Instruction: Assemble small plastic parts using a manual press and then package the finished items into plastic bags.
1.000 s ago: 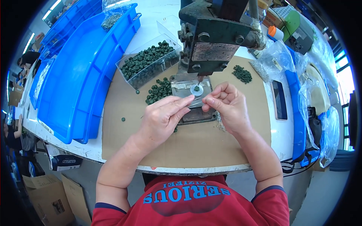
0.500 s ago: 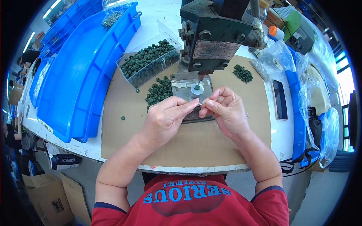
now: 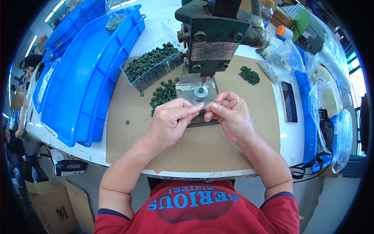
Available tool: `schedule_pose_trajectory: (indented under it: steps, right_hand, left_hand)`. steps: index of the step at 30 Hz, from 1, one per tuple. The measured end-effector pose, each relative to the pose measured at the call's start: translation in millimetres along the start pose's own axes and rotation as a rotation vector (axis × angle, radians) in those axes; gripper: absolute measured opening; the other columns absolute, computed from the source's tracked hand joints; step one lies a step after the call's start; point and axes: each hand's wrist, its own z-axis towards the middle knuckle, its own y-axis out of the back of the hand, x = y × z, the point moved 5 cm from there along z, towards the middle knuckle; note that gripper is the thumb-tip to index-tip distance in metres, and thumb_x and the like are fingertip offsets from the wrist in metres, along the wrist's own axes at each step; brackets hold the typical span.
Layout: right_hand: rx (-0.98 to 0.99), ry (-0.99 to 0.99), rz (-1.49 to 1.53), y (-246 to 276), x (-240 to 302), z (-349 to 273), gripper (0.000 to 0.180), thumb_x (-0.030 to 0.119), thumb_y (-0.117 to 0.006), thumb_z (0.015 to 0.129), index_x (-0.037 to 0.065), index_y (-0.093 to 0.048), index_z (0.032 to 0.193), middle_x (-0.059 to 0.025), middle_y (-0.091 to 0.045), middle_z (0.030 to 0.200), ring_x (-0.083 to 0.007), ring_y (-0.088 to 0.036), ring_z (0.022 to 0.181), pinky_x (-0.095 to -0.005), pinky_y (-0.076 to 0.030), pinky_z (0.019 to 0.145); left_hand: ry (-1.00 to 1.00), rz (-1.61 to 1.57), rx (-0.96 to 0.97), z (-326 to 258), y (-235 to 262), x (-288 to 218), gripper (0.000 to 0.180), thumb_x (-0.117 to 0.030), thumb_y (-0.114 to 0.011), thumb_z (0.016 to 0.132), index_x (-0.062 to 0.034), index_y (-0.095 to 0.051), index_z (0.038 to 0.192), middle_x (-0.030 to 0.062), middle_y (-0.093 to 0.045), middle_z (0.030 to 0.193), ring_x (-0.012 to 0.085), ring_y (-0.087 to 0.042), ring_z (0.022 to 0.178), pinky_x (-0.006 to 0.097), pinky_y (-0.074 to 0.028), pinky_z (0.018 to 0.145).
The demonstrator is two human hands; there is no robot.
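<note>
Just in front of the press's base, my left hand (image 3: 171,119) and my right hand (image 3: 232,115) meet fingertip to fingertip. Both are closed in a pinch on a thin silvery metal piece (image 3: 206,107), mostly covered by the fingers; its exact kind does not show. Behind them stands a dark green bench press (image 3: 213,45) with a narrow punch pointing down. Under the punch, a small dark green round part (image 3: 201,89) sits on a round metal die (image 3: 201,94). To the left lies a loose heap of similar green parts (image 3: 163,95), partly behind my left hand.
A clear plastic box (image 3: 145,80) full of green parts stands behind the heap. Smaller green pieces (image 3: 249,75) lie at the right. A phone (image 3: 289,102) rests near the right edge. Large blue trays (image 3: 83,78) line the left. Brown cardboard (image 3: 187,156) covers the tabletop.
My hands stay pinched together in nearly the same place, with only a slight shift of the fingers. The press appears a little farther left in the picture.
</note>
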Motion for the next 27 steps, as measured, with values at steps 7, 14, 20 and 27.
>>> schedule_pose_trajectory:
  steps: [7,14,20,27]
  right_hand:
    - [-0.023,-0.020,0.005,1,0,-2,0.011,-0.001,-0.062,0.087,0.002,-0.053,0.091,-0.0114,-0.065,0.077,-0.0187,-0.065,0.064,-0.0250,-0.055,0.064]
    - [-0.083,0.046,-0.122,1,3,-2,0.010,-0.001,-0.061,0.087,0.000,-0.054,0.094,-0.0132,-0.065,0.080,-0.0179,-0.064,0.066,-0.0259,-0.054,0.065]
    - [-0.151,0.114,-0.174,10,9,-2,0.011,-0.001,-0.061,0.087,-0.003,-0.054,0.096,-0.0141,-0.064,0.082,-0.0169,-0.063,0.067,-0.0265,-0.054,0.065]
    - [-0.178,0.134,-0.172,14,12,-2,0.012,-0.002,-0.060,0.087,-0.003,-0.054,0.097,-0.0139,-0.063,0.082,-0.0162,-0.061,0.065,-0.0263,-0.053,0.063]
  left_hand:
    - [0.009,-0.034,-0.026,0,-2,-2,0.032,0.011,-0.061,0.078,-0.0049,-0.071,0.103,0.0062,-0.063,0.079,0.0087,-0.051,0.057,0.018,-0.041,0.050]
    - [-0.019,0.117,-0.024,8,5,-4,0.025,0.009,-0.061,0.076,-0.0014,-0.071,0.097,0.0062,-0.063,0.080,0.0124,-0.050,0.056,0.024,-0.041,0.050]
    - [-0.103,0.400,-0.033,24,15,0,0.021,0.005,-0.061,0.076,-0.0020,-0.071,0.093,0.0072,-0.061,0.078,0.0175,-0.053,0.056,0.028,-0.043,0.051]
    - [-0.085,0.480,-0.018,31,14,4,0.020,0.001,-0.060,0.077,-0.0033,-0.071,0.092,0.0078,-0.060,0.077,0.0220,-0.055,0.056,0.031,-0.044,0.052]
